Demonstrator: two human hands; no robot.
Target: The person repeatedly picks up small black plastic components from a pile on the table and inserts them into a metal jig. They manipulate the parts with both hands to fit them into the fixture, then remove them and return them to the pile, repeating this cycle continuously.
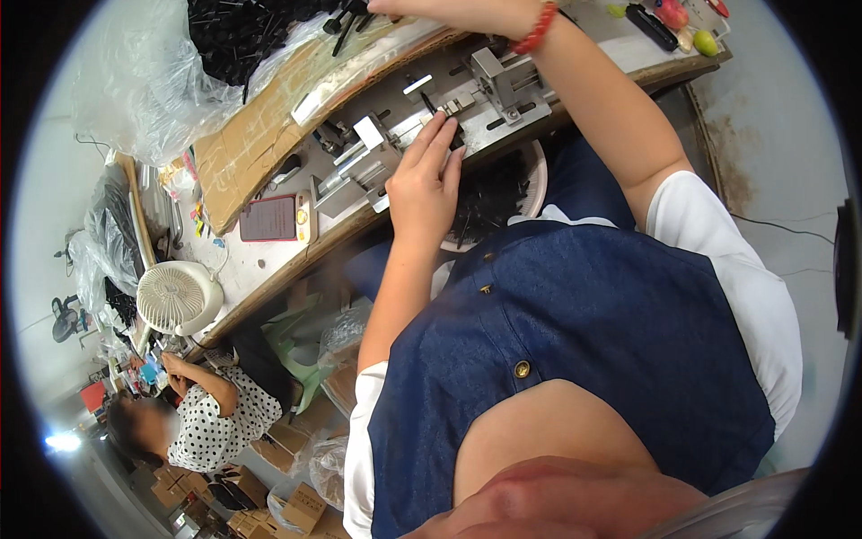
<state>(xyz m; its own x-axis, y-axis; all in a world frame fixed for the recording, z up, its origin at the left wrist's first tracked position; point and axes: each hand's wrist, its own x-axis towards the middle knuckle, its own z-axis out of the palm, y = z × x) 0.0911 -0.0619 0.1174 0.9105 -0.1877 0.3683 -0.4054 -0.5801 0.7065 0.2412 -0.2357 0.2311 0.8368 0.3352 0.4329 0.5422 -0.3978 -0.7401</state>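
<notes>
My left hand (426, 180) lies on a metal jig (422, 126) fixed to the workbench, its straight fingers closed over a thin black part (430, 102) whose tip sticks out past the index finger. The thumb is hidden under the hand. My right hand (431, 7), with a red bead bracelet (536, 30) on its wrist, reaches to the top edge of the picture beside loose black sticks (346, 22) on cardboard. Most of that hand is cut off, so I cannot see its grip.
A white bowl (537, 184) of black parts sits below the bench edge at my lap. On the bench are a pink phone (269, 218), a white fan (175, 296), a cardboard sheet (242, 144) and a clear bag of black parts (224, 40). A person in a dotted top (220, 413) works lower left, near cartons (305, 508).
</notes>
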